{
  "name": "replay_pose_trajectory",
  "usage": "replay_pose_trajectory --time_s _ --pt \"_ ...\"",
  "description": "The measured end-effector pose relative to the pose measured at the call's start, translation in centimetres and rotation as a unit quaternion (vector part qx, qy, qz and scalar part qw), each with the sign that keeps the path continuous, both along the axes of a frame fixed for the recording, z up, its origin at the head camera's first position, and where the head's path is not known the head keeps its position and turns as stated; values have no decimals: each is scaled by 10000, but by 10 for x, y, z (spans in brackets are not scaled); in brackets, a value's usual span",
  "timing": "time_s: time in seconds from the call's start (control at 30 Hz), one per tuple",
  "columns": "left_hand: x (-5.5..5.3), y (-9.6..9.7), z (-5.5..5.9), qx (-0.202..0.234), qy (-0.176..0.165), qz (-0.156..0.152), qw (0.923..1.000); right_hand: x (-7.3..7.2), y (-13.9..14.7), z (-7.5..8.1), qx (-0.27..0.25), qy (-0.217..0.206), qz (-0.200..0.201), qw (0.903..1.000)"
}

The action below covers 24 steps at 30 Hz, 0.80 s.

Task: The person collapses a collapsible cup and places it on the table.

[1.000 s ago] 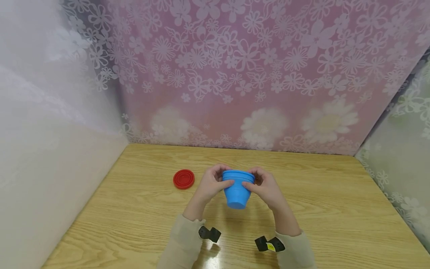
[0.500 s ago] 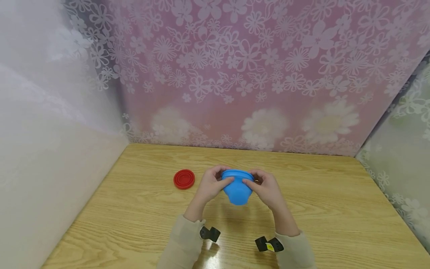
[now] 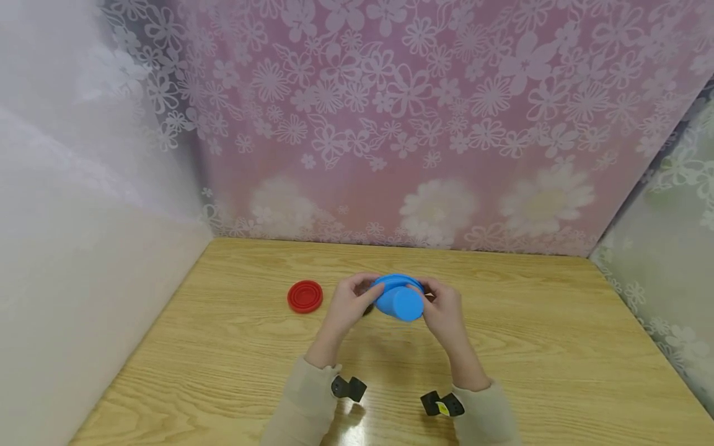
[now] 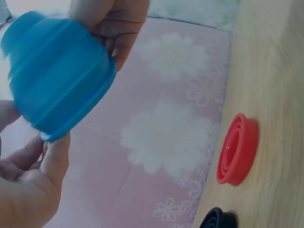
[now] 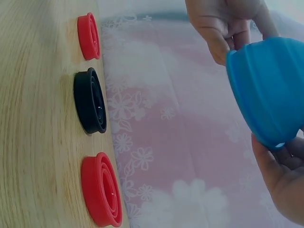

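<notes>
Both hands hold a blue collapsible cup above the table, its ribbed wall in several steps. Its round base is turned toward the head camera, its wide rim away. On the left side, my left hand grips the rim, thumb against the wall. My right hand grips the opposite side, its thumb partly hidden by the cup in the head view. Flattened on the table lies a red collapsible cup, left of the hands. A flattened black cup and a second red one show behind in the right wrist view.
The wood-grained table ends at a pink flowered curtain. Pale sheets hang at both sides. Black wrist cameras sit on both sleeves.
The blue cup has tipped, its base swinging up and slightly right to face the head camera. My right thumb has shifted along its wall. The red cup at left stays put.
</notes>
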<state>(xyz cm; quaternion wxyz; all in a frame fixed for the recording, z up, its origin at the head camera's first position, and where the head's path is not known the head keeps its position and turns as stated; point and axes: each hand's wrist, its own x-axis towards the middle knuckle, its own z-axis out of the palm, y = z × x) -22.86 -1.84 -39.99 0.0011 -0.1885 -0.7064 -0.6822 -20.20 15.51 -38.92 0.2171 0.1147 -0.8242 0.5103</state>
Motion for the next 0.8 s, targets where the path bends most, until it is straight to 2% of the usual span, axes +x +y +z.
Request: replay_pose_trajectory --time_s 0.13,0.2,0.3,0.4,0.57,0.7,0.8 --pt "-1 -6 0 706 -352 -751 9941 2 0 3 -169 264 -78 9995" --pt "-2 -8 0 909 -367 -1048 9897 2 0 3 -197 378 -69 9991" --pt "-1 -8 0 1021 -338 -1179 9872 -3 3 -5 -204 493 -98 9985" --pt "0 -5 1 838 -130 -1036 9910 -3 2 -6 -203 576 -224 9979" --pt "1 1 1 481 475 -535 9963 -4 0 -6 -266 523 -385 9975" --pt "2 4 1 359 638 -173 9972 -3 0 -4 -446 125 -290 9985" --pt "4 5 4 226 612 172 9977 -2 2 -2 -786 -367 1 9962"
